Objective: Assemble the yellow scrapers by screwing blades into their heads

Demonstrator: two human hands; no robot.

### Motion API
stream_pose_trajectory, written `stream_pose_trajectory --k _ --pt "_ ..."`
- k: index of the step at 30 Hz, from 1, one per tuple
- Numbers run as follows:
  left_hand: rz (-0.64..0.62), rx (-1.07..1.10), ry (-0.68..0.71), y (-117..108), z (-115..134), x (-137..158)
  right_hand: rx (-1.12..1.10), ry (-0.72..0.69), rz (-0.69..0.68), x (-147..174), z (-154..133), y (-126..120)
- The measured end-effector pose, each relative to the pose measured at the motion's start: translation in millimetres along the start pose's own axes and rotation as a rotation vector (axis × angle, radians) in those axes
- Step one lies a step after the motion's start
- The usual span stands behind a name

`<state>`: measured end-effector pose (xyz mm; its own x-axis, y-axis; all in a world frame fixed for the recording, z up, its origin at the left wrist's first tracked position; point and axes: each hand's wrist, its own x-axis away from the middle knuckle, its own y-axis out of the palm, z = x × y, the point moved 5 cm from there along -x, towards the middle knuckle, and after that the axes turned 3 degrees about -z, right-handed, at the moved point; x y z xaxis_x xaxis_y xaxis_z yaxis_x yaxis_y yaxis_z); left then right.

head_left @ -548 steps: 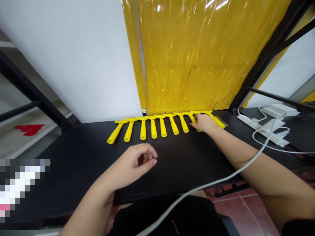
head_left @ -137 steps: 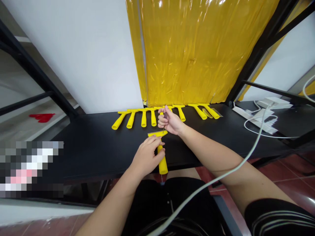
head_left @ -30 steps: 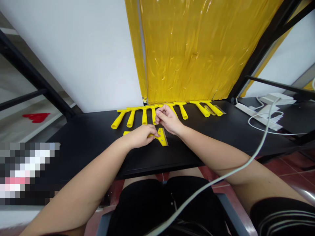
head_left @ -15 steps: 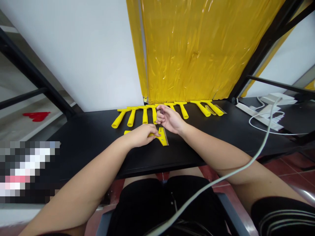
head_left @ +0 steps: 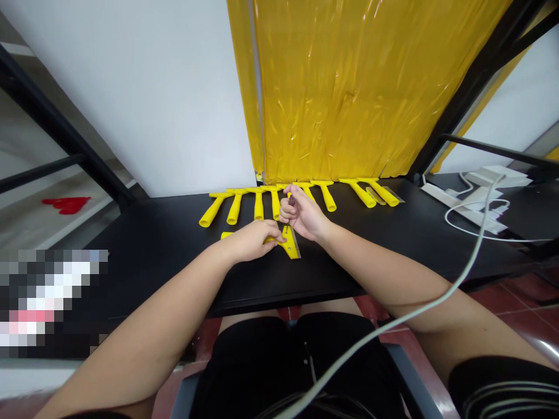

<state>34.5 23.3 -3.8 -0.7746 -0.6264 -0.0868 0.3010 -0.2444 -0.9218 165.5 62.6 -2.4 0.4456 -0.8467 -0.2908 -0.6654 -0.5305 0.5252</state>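
A yellow scraper (head_left: 291,249) lies on the black table (head_left: 174,256), its metal blade facing right. My left hand (head_left: 254,240) is closed on it, covering most of the handle; the handle's end shows to the left of the hand. Above the scraper, my right hand (head_left: 304,214) is wrapped round a small screwdriver (head_left: 287,228) with a thin shaft. The tip points down at a screw on the scraper head. Fingers hide most of the screwdriver's handle. Behind both hands stretches a row of more yellow scrapers (head_left: 259,205).
White power strips (head_left: 463,209) with cables lie at the right. A pale cable (head_left: 393,317) hangs across the front, over my right forearm. Black frame posts (head_left: 471,81) stand at both sides. A red object (head_left: 66,205) sits on a shelf at the left.
The fingers of my right hand have turned slightly around the screwdriver, and its shaft leans a little more. My left hand and the scraper stay in place on the table.
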Motion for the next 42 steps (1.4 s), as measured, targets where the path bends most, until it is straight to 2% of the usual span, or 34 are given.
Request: stream_pose_trajectory --k 3,5,11,14,17,20,23,29,34,37,42 --pt "-0.001 0.002 -0.005 -0.4 0.5 0.5 0.03 -0.061 0.086 -1.0 -4.0 -3.8" --pt "-0.004 0.005 -0.005 -0.6 0.7 0.7 0.035 -0.052 0.102 -2.7 -6.6 -8.1" --pt "-0.007 0.0 -0.008 -0.4 0.3 -0.2 -0.006 0.077 -0.026 -0.6 -2.5 0.0" --pt "-0.007 0.002 -0.008 -0.4 0.3 -0.5 -0.012 0.02 -0.028 0.2 -1.6 3.2" --pt "-0.006 -0.003 -0.007 -0.9 0.6 -0.3 0.001 -0.041 0.019 -2.8 -6.6 -3.9" --pt "-0.004 0.002 -0.008 -1.7 0.8 -0.1 0.022 0.035 0.024 -4.2 -10.2 -10.5" --pt "-0.008 0.01 -0.015 -2.1 0.6 0.1 0.014 0.134 -0.021 0.5 -8.4 -6.3" --pt "0.007 0.001 0.012 -2.3 0.9 0.8 0.039 -0.006 -0.044 7.8 -7.9 5.4" --pt "0.01 -0.017 0.018 -1.3 -0.2 0.9 0.172 0.0 -0.048 4.6 -12.3 -4.2" --pt "0.004 -0.015 0.012 -0.9 -0.2 0.5 0.128 -0.001 -0.04 4.4 -8.4 -3.4" --pt "0.006 -0.043 0.013 -0.9 0.9 0.1 0.023 -0.142 0.067 5.8 -3.5 2.2"
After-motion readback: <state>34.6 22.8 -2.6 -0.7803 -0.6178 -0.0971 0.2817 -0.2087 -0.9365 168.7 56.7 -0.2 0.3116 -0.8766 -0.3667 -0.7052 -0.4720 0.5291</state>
